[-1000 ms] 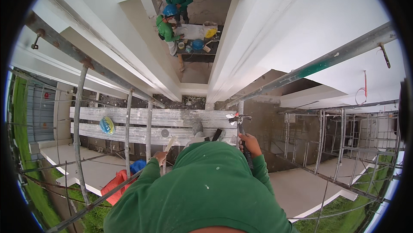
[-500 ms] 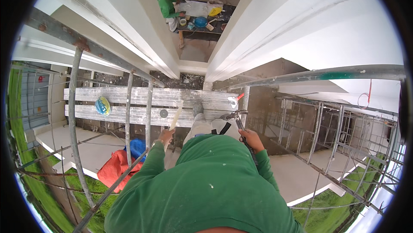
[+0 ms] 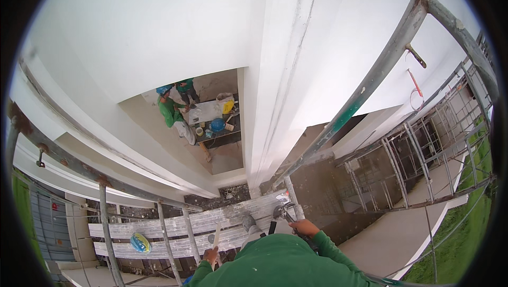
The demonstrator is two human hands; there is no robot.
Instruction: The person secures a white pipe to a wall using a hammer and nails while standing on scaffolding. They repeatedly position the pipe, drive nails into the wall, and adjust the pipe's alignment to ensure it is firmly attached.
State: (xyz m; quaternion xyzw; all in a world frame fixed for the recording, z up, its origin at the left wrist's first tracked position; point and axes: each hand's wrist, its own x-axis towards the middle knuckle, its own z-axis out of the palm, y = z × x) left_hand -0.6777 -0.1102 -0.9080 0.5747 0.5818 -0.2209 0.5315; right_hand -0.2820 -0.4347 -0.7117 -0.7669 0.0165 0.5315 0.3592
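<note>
Near the bottom edge, my left hand (image 3: 210,255) grips a thin, pale flat stick (image 3: 216,236), held upward. My right hand (image 3: 305,228) is closed round the handle of a hammer (image 3: 281,213), whose head points forward over the planks. Below me, my grey-shod foot (image 3: 250,223) is on the scaffold planks (image 3: 116,230). A small red and white object (image 3: 284,198), too small to name, is at the planks' right end by an upright pipe. A blue and yellow rounded item (image 3: 140,242), apparently a helmet, lies on the planks to the left.
Scaffold pipes (image 3: 370,86) run along both sides beside white walls (image 3: 280,33). Through an opening, two workers (image 3: 170,109) in green tops are at a table (image 3: 221,144) with a blue helmet (image 3: 217,125) and materials. More scaffold frames (image 3: 402,170) stand right, over a ledge (image 3: 381,244) beside grass.
The view has tilted upward and turned, showing more white wall, with my arms lower in the picture. Both hands still hold the stick and hammer.
</note>
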